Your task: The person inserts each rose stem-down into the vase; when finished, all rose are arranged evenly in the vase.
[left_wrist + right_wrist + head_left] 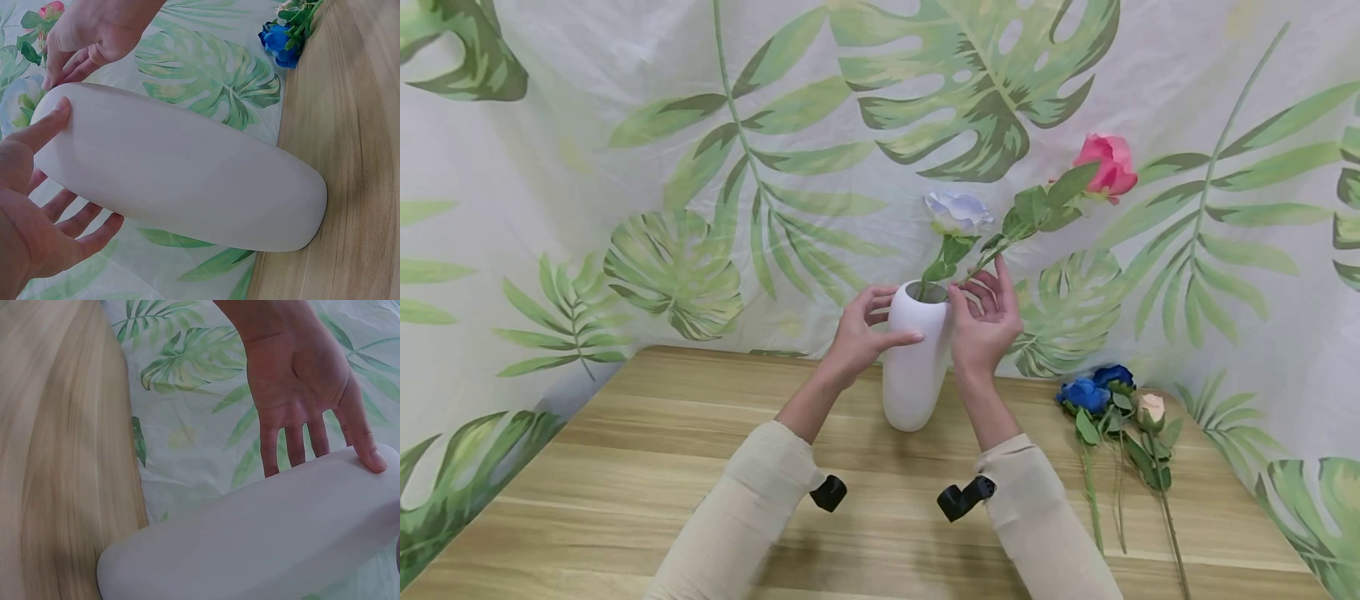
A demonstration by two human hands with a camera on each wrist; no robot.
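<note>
A tall white vase [913,375] stands on the wooden table [625,467] with a pale blue rose [958,212] in it. My left hand [887,321] steadies the vase near its top: the thumb lies on the front and the straight fingers reach behind. In the right wrist view that left hand [300,381] shows its open palm beside the vase [262,544]. My right hand [977,292] pinches the stem of a pink rose [1105,164] at the vase mouth; the rose leans up and right. The left wrist view shows the vase [181,181], my left hand [31,212] and my right hand [94,31].
Two blue roses [1093,392] and a peach bud [1150,408] lie with long stems on the table at the right. A leaf-print cloth [700,167] hangs close behind the vase and along both sides. Small black cameras sit on both wrists.
</note>
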